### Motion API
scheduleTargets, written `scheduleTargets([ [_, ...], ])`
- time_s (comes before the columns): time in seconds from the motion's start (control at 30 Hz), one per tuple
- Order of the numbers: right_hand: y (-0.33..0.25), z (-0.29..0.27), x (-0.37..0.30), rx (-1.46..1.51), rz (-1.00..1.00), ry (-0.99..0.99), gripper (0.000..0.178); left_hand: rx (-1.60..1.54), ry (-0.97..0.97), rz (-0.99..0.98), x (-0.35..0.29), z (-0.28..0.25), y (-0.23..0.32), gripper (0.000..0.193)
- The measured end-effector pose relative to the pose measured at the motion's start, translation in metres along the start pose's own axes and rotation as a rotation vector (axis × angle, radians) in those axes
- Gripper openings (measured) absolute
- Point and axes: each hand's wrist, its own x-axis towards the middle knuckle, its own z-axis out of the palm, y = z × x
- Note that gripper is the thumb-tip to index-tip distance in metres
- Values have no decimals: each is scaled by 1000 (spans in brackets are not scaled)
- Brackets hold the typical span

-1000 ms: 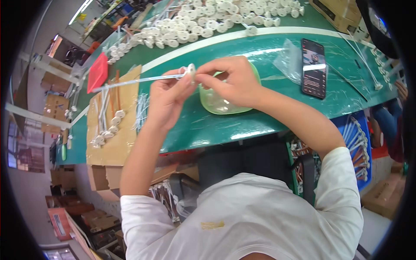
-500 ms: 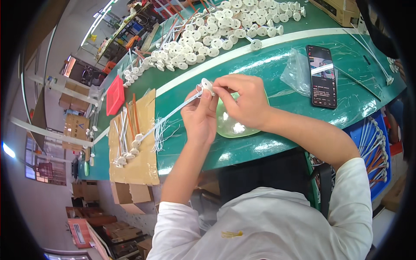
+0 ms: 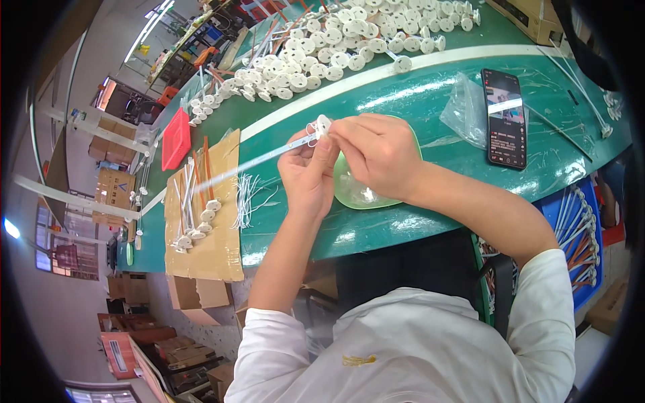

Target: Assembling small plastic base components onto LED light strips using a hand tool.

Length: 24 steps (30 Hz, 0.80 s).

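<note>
To your right, on the glossy green tabletop (image 3: 430, 111), the black rectangular smartphone (image 3: 505, 124) shows several short lines of small pale characters low on its dark screen, too fine for you to read with certainty; on your white cloth shirt (image 3: 410, 336) sits a small yellow mark, too blurred to make out as words; far to your left, a brown cardboard carton (image 3: 111, 191) bears one dark blue angular sign on its side; at your lower left, a flat reddish-orange panel (image 3: 129, 363) carries a pale narrow label, its content illegible.
</note>
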Motion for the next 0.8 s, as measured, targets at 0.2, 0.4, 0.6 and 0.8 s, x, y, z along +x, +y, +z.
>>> scheduleTargets([
  [0.2,4,-14,10,329,189,42,21,-193,-140,-24,-1,18,21,33],
  [0.4,-8,-15,13,426,123,-45,28,-295,-74,-61,-9,30,22,30],
  [0.6,-13,-8,7,622,508,6,15,-364,217,109,-17,61,11,25],
  [0.8,4,-16,13,-49,-302,161,23,-55,252,213,-17,62,3,31],
])
